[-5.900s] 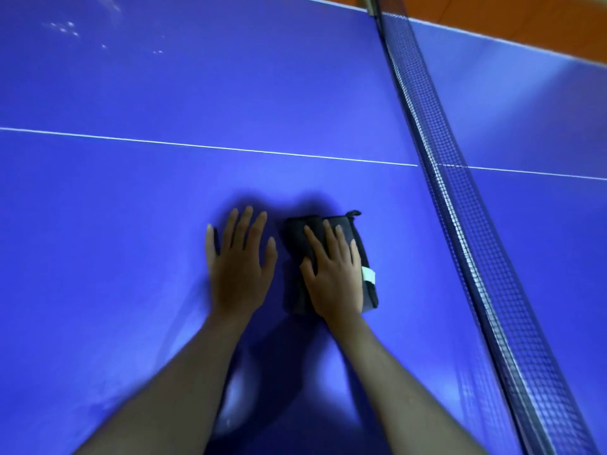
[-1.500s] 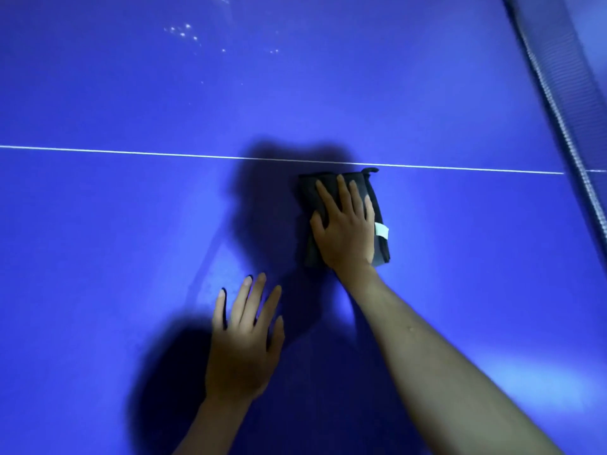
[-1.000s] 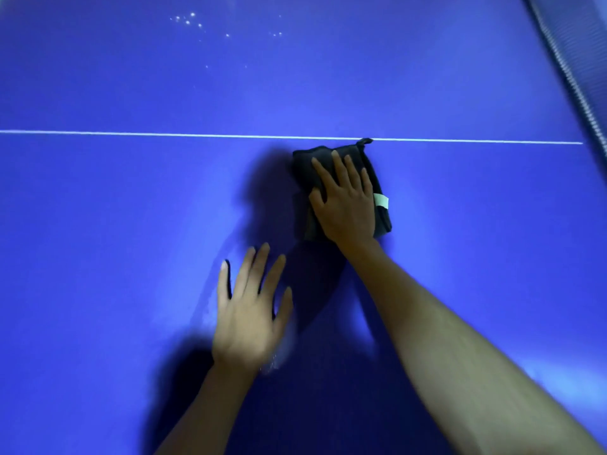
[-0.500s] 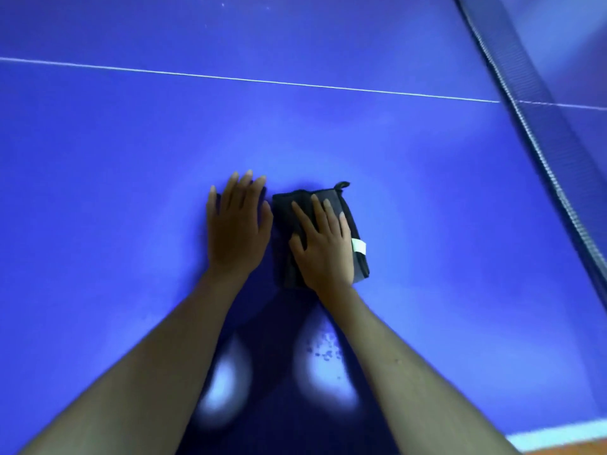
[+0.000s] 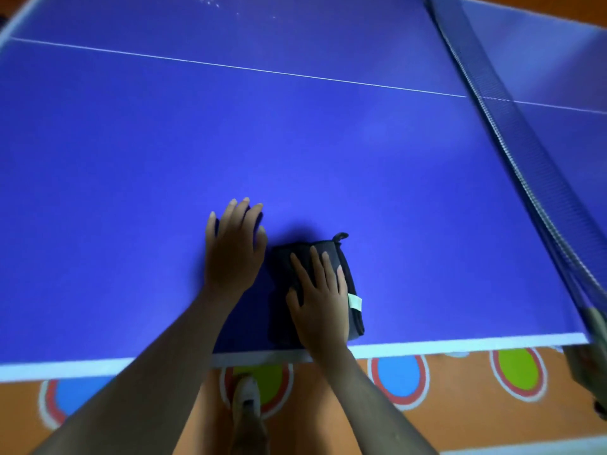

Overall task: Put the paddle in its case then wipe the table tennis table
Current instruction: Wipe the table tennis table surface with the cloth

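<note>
A folded black cloth [image 5: 331, 254] with a white tag lies on the blue table tennis table [image 5: 164, 159], close to its near white edge. My right hand [image 5: 320, 295] presses flat on the cloth with straight fingers. My left hand [image 5: 235, 247] rests flat on the bare table just left of the cloth, fingers spread. No paddle or case shows in this view.
The net [image 5: 512, 123] runs along the right side, with its post [image 5: 591, 320] at the near right corner. A white centre line [image 5: 262, 71] crosses the far part of the table. Orange floor [image 5: 460, 421] with coloured circles and my foot [image 5: 248, 399] lie below the edge.
Both hands and the cloth have come back toward me, from near the centre line to the table's near edge. The left hand now lies beside the cloth again.
</note>
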Available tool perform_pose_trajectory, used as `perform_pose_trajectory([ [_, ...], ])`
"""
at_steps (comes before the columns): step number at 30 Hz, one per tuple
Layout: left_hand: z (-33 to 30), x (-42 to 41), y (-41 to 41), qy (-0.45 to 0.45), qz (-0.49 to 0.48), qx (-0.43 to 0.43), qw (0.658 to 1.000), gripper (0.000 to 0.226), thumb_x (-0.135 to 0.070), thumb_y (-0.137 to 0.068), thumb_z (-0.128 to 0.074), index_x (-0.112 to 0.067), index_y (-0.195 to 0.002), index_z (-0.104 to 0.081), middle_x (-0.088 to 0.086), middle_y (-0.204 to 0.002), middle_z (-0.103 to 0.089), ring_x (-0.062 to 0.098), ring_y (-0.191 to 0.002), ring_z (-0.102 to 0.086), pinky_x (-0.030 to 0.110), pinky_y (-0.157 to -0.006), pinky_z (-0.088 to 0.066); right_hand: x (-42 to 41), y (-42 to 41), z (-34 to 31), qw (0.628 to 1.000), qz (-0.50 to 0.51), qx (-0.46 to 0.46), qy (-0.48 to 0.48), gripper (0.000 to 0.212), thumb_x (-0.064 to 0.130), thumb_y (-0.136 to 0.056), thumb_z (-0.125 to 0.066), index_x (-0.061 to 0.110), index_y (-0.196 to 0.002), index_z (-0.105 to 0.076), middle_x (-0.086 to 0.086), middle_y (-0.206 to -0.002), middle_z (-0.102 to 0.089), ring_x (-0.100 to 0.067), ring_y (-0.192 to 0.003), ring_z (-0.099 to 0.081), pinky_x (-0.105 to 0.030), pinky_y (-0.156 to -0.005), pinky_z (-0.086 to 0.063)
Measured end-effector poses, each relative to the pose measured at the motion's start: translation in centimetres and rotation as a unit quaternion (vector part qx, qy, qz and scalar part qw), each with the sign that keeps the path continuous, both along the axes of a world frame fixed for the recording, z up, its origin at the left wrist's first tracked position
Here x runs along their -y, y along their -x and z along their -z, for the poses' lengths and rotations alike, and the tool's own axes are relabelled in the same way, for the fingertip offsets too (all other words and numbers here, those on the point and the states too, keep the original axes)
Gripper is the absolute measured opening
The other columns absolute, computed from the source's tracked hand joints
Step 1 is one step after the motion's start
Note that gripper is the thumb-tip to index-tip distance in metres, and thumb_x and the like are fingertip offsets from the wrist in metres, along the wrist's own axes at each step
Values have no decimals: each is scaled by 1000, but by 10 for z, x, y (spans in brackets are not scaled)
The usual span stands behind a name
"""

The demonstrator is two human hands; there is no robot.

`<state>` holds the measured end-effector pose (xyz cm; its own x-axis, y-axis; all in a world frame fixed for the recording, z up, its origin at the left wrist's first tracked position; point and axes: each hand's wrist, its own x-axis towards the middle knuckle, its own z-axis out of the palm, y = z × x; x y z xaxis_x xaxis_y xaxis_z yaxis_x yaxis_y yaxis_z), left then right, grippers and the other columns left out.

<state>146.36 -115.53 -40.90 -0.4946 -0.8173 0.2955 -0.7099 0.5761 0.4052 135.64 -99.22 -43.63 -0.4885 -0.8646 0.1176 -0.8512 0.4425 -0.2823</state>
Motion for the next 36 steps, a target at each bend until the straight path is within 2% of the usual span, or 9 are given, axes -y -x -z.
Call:
perform_pose_trajectory([
  [5,-7,-56,-10,0,-11,11,1000,47,-35,-101,-38,-18,-140,-58,8,-151,-53,28,-145,-44,57,-117,-28,-76,-29,3,1000,-12,4,-6,65,41,-91,-51,34,-155,-48,-4,-164,-42,-28,-154,-34,-47,-125,-21],
  [10,-8,-86,-12,-13,-10,21,1000,50,-35,-99,-34,-17,-138,-60,9,-148,-56,30,-143,-46,58,-115,-32,-119,-28,0,998,-31,-20,-44,59,54,-104,-33,36,-160,-38,-3,-168,-35,-28,-156,-29,-47,-125,-22],
  [15,-2,-72,-5,13,-4,17,1000,48,-34,-101,-36,-17,-138,-60,10,-147,-56,31,-140,-50,59,-112,-37,-85,7,5,998,6,-36,-42,61,47,-98,-43,37,-158,-42,-3,-168,-35,-29,-155,-31,-49,-123,-21],
  [18,6,-57,5,34,-11,-5,999,43,-32,-102,-41,-17,-138,-60,9,-148,-55,30,-141,-50,60,-113,-36,-50,40,4,997,26,-48,-49,64,51,-97,-39,40,-160,-36,-4,-170,-31,-28,-158,-25,-49,-126,-18],
  [24,23,-40,30,17,-15,-1,1000,46,-32,-102,-45,-21,-145,-56,7,-156,-48,27,-148,-40,58,-120,-27,32,109,1,995,62,-57,-59,63,56,-100,-30,43,-162,-28,0,-173,-21,-24,-160,-16,-49,-129,-13],
  [30,33,-43,31,35,-13,0,999,46,-29,-104,-48,-22,-149,-53,6,-161,-43,26,-152,-34,60,-121,-24,91,168,-2,996,43,-52,-57,62,55,-100,-31,45,-161,-29,2,-172,-23,-20,-160,-15,-48,-129,-13],
  [36,35,-43,31,66,25,-10,997,43,-24,-104,-51,-18,-146,-57,6,-157,-47,27,-150,-38,62,-119,-26,108,190,0,997,17,-49,-60,61,54,-101,-30,44,-161,-30,2,-172,-23,-20,-160,-15,-45,-130,-11],
])
